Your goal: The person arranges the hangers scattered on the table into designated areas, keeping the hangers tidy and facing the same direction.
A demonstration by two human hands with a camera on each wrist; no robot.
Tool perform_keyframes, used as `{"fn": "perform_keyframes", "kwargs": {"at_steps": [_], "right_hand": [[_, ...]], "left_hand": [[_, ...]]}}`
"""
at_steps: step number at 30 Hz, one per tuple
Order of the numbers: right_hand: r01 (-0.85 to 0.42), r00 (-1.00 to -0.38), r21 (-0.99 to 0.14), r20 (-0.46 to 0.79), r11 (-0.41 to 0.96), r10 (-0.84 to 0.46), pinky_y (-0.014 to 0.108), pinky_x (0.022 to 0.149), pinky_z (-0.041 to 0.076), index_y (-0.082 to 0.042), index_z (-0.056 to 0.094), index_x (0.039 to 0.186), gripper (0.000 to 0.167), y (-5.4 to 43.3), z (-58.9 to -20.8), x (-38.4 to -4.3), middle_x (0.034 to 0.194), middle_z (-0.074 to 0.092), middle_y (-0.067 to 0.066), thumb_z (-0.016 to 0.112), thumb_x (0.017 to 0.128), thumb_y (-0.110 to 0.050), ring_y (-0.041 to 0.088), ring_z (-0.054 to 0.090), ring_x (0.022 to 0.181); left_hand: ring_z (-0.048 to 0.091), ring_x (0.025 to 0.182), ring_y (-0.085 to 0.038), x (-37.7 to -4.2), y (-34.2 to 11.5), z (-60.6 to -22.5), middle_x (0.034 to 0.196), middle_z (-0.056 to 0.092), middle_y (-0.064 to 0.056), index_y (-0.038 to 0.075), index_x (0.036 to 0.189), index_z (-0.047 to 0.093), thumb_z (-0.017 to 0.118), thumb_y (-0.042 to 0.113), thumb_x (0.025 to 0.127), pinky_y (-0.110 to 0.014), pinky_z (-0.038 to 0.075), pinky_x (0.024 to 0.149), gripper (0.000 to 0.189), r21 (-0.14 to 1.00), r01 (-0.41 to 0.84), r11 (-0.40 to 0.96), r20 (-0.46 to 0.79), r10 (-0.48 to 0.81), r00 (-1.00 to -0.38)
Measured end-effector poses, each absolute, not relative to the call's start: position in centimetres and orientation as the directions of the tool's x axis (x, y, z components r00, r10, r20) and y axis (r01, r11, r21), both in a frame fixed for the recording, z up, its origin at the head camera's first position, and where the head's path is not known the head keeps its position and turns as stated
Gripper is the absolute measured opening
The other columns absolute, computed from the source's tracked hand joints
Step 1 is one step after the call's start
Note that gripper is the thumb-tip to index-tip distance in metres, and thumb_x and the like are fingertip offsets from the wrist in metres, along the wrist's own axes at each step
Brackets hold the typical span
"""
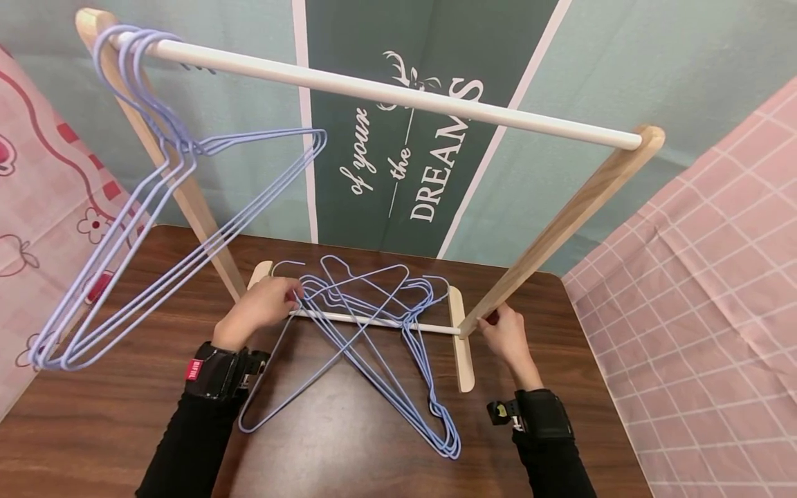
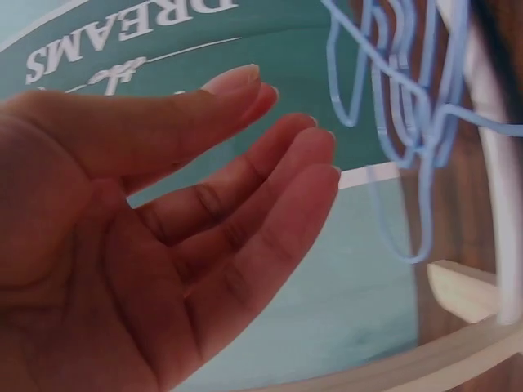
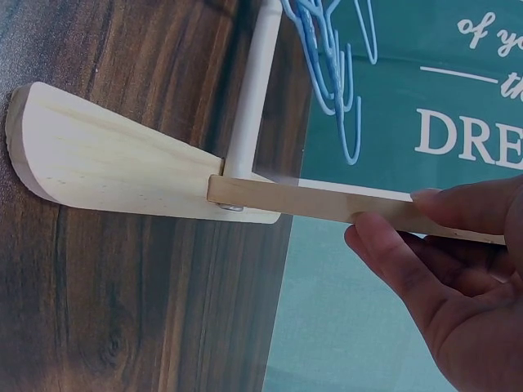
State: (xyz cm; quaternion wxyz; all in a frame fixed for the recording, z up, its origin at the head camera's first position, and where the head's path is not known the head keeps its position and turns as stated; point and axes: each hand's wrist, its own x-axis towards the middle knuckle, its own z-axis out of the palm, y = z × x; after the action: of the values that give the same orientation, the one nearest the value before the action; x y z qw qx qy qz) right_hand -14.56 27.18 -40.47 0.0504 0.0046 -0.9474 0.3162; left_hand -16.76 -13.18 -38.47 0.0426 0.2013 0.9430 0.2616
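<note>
My right hand (image 1: 507, 339) pinches the lower part of the right wooden post (image 1: 554, 218) of a clothes rack. In the right wrist view, thumb and fingers lie on either side of that post (image 3: 319, 202), just beyond the wooden foot (image 3: 106, 159). My left hand (image 1: 264, 304) is beside the left end of a pile of blue wire hangers (image 1: 411, 321), which overlaps the rack's lower white rod (image 1: 438, 328). The left wrist view shows this hand (image 2: 163, 229) holding nothing, its fingers loosely bent and apart from the thumb.
Several blue hangers (image 1: 180, 142) hang at the left end of the rack's top white rod (image 1: 373, 90). The rack stands on a brown wood-grain table (image 1: 299, 463). A green lettered curtain (image 1: 373, 228) is behind, with pink cloths (image 1: 703, 290) at the sides.
</note>
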Motion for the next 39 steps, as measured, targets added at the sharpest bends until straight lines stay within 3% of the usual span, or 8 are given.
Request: {"fn": "perform_keyframes", "kwargs": {"at_steps": [11,19,32,39], "right_hand": [[-0.044,-0.994,-0.587,0.108,0.808,0.024,0.034,0.052,0.042,0.012,0.054,0.105,0.025,27.3,-40.6,-14.6,0.082,0.059,0.025,0.061,0.083,0.000,0.029,0.057,0.064],[-0.044,-0.994,-0.587,0.106,0.808,0.024,0.034,0.052,0.042,0.012,0.054,0.104,0.025,27.3,-40.7,-14.7,0.082,0.059,0.024,0.061,0.083,0.000,0.028,0.057,0.064],[-0.052,-0.992,-0.584,0.122,0.810,0.024,0.033,0.051,0.042,0.012,0.055,0.103,0.024,27.2,-40.7,-14.7,0.080,0.059,0.024,0.062,0.083,0.000,0.028,0.056,0.063],[-0.047,-0.993,-0.586,0.116,0.809,0.027,0.033,0.052,0.042,0.012,0.055,0.103,0.024,27.3,-40.8,-14.7,0.081,0.059,0.024,0.061,0.083,0.000,0.027,0.056,0.063]], "left_hand": [[0.049,0.063,-0.020,-17.4,-13.7,-41.3,0.065,0.053,-0.001,0.004,0.075,0.058,0.060,0.001,0.074,-0.035,0.040,0.059,0.004,0.499,0.329,0.802,-0.043,0.402,-0.915],[0.052,0.064,-0.023,-17.9,-14.3,-42.8,0.066,0.055,-0.004,0.003,0.071,0.057,0.056,0.002,0.073,-0.038,0.041,0.061,0.003,0.496,0.237,0.835,-0.089,0.321,-0.943],[0.057,0.078,-0.031,-18.3,-13.9,-45.0,0.078,0.061,-0.012,-0.002,0.090,0.058,0.065,0.006,0.075,-0.043,0.044,0.071,0.018,0.554,0.143,0.820,-0.155,0.270,-0.950],[0.056,0.069,-0.024,-18.2,-13.6,-44.9,0.073,0.058,-0.008,-0.002,0.090,0.057,0.066,0.006,0.077,-0.035,0.045,0.064,0.018,0.560,0.083,0.824,-0.197,0.230,-0.953]]}}
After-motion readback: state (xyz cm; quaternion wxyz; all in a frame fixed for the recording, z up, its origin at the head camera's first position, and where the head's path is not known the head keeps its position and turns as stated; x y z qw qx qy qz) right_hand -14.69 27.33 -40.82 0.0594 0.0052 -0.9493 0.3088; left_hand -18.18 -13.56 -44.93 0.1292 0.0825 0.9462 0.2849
